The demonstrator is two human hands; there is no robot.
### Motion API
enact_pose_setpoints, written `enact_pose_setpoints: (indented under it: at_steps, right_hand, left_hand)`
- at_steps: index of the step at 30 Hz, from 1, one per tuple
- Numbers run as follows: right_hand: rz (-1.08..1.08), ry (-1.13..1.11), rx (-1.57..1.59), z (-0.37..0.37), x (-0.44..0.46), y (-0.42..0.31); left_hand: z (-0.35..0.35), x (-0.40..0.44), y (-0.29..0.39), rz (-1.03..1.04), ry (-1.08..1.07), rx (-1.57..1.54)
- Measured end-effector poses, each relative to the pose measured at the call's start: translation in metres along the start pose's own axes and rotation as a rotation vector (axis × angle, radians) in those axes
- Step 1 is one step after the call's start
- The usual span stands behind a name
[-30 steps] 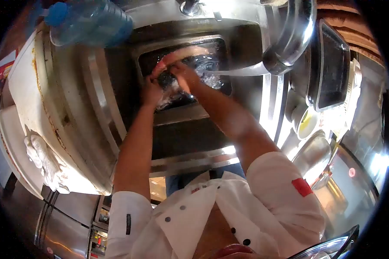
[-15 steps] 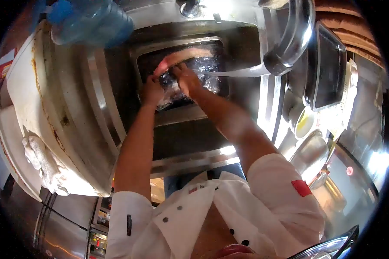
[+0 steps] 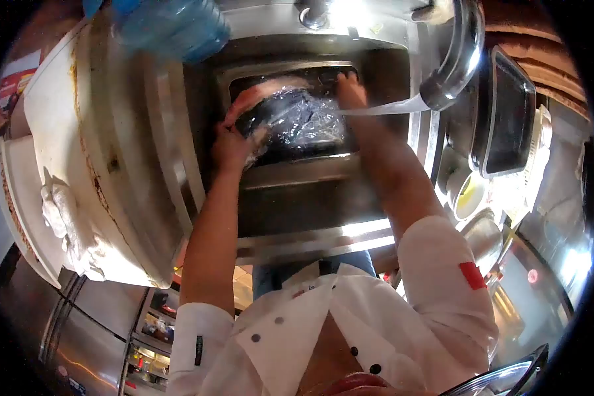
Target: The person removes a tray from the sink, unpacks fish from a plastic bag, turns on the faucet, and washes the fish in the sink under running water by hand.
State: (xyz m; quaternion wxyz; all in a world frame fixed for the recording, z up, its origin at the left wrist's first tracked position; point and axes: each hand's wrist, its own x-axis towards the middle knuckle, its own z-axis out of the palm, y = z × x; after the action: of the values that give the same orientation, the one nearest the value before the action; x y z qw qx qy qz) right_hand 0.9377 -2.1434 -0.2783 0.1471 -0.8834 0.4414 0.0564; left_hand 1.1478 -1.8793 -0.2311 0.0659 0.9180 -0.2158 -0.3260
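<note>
A long pink piece of raw meat or fish (image 3: pixel 261 94) curves along the left and far side of a dark rectangular pan (image 3: pixel 290 160) inside the sink. My left hand (image 3: pixel 231 146) is closed around its near left end. Water fills the pan, rippling and glinting. At the pan's far right corner is my right hand (image 3: pixel 352 94), fingers stretched forward and slightly apart, near or on the rim; contact is unclear. A stream of water (image 3: pixel 389 107) runs from the thick curved spout (image 3: pixel 442 86) towards the pan, passing over my right hand or wrist.
A blue-tinted plastic bottle (image 3: pixel 171 30) lies at the far left of the sink (image 3: pixel 290 214). To the left is a worn white surface (image 3: pixel 53 112) with a crumpled white cloth (image 3: pixel 63 218). On the right are a black tray (image 3: pixel 508 119) and a white bowl (image 3: pixel 468 195).
My right hand has left the pink piece and moved right to the pan's far corner. My left hand remains at the piece's left end. The view has shifted slightly.
</note>
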Motion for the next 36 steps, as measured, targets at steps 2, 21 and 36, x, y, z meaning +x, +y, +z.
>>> enact_pose_setpoints:
  at_steps: [2,21,36]
  right_hand:
    - [0.017,0.117,0.155,-0.016,-0.003,-0.017]
    - [0.227,-0.041,0.246,0.003,-0.011,-0.003]
    - [-0.094,-0.374,0.881,0.080,-0.090,-0.082]
  left_hand:
    - [0.013,0.005,-0.006,0.056,-0.061,0.137]
    - [0.042,0.024,0.013,0.028,0.147,-0.257]
    - [0.024,-0.071,0.028,0.482,0.183,0.236]
